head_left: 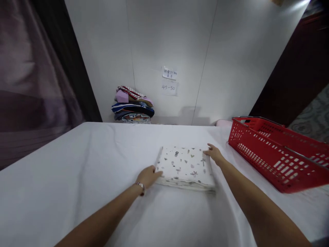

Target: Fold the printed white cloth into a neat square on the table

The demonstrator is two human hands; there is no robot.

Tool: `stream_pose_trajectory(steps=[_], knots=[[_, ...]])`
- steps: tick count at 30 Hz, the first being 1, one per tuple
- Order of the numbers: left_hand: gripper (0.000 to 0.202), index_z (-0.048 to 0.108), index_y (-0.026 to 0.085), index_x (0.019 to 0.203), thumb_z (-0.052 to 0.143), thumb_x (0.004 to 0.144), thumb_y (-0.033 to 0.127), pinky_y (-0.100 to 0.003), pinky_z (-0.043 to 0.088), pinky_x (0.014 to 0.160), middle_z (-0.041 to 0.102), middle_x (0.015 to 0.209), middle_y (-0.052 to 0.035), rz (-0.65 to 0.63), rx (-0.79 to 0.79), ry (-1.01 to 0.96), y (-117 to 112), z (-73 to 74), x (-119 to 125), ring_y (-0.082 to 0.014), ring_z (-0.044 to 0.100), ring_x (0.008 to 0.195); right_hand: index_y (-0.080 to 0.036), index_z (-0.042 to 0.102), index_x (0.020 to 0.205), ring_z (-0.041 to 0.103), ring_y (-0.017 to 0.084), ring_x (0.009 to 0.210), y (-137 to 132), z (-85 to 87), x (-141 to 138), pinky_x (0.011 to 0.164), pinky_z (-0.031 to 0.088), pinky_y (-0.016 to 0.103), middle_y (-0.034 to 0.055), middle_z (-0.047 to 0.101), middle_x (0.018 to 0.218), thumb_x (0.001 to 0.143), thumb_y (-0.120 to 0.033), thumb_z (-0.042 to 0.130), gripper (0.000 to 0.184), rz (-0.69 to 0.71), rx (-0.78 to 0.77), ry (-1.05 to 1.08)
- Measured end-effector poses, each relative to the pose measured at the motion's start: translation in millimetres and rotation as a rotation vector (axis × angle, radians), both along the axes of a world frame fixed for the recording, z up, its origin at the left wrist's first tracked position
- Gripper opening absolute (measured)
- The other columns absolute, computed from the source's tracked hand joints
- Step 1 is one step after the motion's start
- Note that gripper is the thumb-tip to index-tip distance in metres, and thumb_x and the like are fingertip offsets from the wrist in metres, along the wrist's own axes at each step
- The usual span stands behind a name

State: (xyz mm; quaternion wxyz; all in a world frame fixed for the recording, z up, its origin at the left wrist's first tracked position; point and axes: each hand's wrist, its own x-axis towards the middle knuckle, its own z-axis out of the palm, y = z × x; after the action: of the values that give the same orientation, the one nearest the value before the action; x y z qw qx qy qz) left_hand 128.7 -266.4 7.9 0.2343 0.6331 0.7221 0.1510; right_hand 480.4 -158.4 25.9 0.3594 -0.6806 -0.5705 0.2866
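A folded white cloth with small grey, green and brown prints lies flat on the white-covered table, its layered edge facing me. At its left side, my left hand grips the edge, thumb on top and the other fingers partly hidden beside it. A bracelet circles that wrist. My right hand is at the far right corner of the same cloth, thumb on the top layer and a finger stretched past the edge. Its remaining fingers are mostly hidden.
To the right stands a red perforated plastic basket with metal handles. A pile of folded fabrics is at the table's far edge, against the pale wall. Paper labels hang there. A purplish curtain hangs on the left.
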Motion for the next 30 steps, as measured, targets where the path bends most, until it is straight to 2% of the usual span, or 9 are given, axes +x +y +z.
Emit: stream_pose_trajectory(steps=[3,5,8,11,14,17,21,24,30], knots=[[0.043,0.055,0.02,0.068,0.042,0.075,0.061,-0.026,0.036,0.055,0.064,0.065,-0.0015,-0.061,-0.081,-0.128,-35,1.8,12,-0.0177,0.058,0.063,-0.01,0.046,0.127,0.043,0.026,0.12,5,3.1,-21,0.098,0.035,0.037,0.016,0.047,0.129,0.068,-0.013,0.056,0.061,0.07,0.117,-0.246],[0.043,0.058,0.02,0.073,0.04,0.078,0.058,-0.026,0.039,0.06,0.066,0.073,-0.0031,-0.011,-0.035,-0.106,-39,9.6,14,-0.0186,0.06,0.07,-0.013,0.049,0.125,0.032,0.024,0.128,-7,-0.9,-41,0.105,0.026,0.037,0.0124,0.042,0.135,0.072,-0.016,0.055,0.054,0.163,0.175,-0.321],[0.037,0.058,0.018,0.099,0.041,0.082,0.046,-0.028,0.041,0.081,0.063,0.106,-0.0077,0.009,0.213,-0.012,-22,25.1,23,-0.02,0.056,0.098,-0.016,0.047,0.127,0.025,0.023,0.132,-33,-9.1,-63,0.107,0.02,0.04,0.0097,0.036,0.14,0.08,-0.029,0.051,0.049,0.328,0.229,-0.432],[0.045,0.049,0.017,0.12,0.04,0.084,0.043,-0.032,0.026,0.104,0.043,0.135,-0.009,-0.179,0.374,0.074,7,32.3,47,-0.0206,0.034,0.127,-0.017,0.041,0.132,0.018,0.025,0.134,-50,-13.8,-66,0.107,0.017,0.043,0.0098,0.029,0.144,0.084,-0.037,0.044,0.052,0.38,0.191,-0.576],[0.058,0.039,0.017,0.131,0.038,0.083,0.05,-0.043,0.013,0.109,0.024,0.147,-0.0083,-0.255,0.328,0.196,30,21.9,71,-0.0245,0.013,0.136,-0.014,0.033,0.136,0.013,0.025,0.135,-50,-17.5,-52,0.107,0.014,0.045,0.0115,0.022,0.147,0.087,-0.042,0.038,0.057,0.334,0.063,-0.703],[0.064,0.036,0.017,0.134,0.036,0.082,0.055,-0.046,0.01,0.109,0.02,0.148,-0.0085,-0.277,0.206,0.274,42,-2.1,80,-0.0257,0.011,0.136,-0.016,0.027,0.139,0.01,0.024,0.136,-44,-24.7,-33,0.106,0.013,0.047,0.0088,0.016,0.149,0.088,-0.049,0.032,0.061,0.313,-0.063,-0.757],[0.067,0.033,0.017,0.136,0.028,0.083,0.057,-0.047,0.008,0.11,0.018,0.148,-0.0075,-0.286,0.21,0.305,45,-26.7,75,-0.0249,0.009,0.137,-0.018,0.019,0.141,0.006,0.021,0.137,-39,-35.1,-21,0.106,0.012,0.046,0.0058,0.009,0.15,0.088,-0.054,0.025,0.065,0.314,-0.1,-0.753],[0.068,0.032,0.018,0.137,0.027,0.083,0.058,-0.047,0.008,0.11,0.017,0.149,-0.0067,-0.293,0.197,0.305,46,-28.1,72,-0.0247,0.008,0.137,-0.017,0.019,0.141,0.006,0.022,0.136,-38,-36.0,-22,0.105,0.012,0.048,0.0057,0.008,0.15,0.088,-0.054,0.025,0.065,0.321,-0.109,-0.764],[0.069,0.039,0.019,0.133,0.028,0.081,0.062,-0.05,0.011,0.108,0.023,0.147,-0.0084,-0.278,0.162,0.31,63,-7.5,73,-0.0266,0.013,0.136,-0.015,0.027,0.139,0.005,0.023,0.136,-25,-19.9,-38,0.106,0.003,0.046,0.0091,0.013,0.149,0.088,-0.054,0.026,0.064,0.317,0.021,-0.855]])
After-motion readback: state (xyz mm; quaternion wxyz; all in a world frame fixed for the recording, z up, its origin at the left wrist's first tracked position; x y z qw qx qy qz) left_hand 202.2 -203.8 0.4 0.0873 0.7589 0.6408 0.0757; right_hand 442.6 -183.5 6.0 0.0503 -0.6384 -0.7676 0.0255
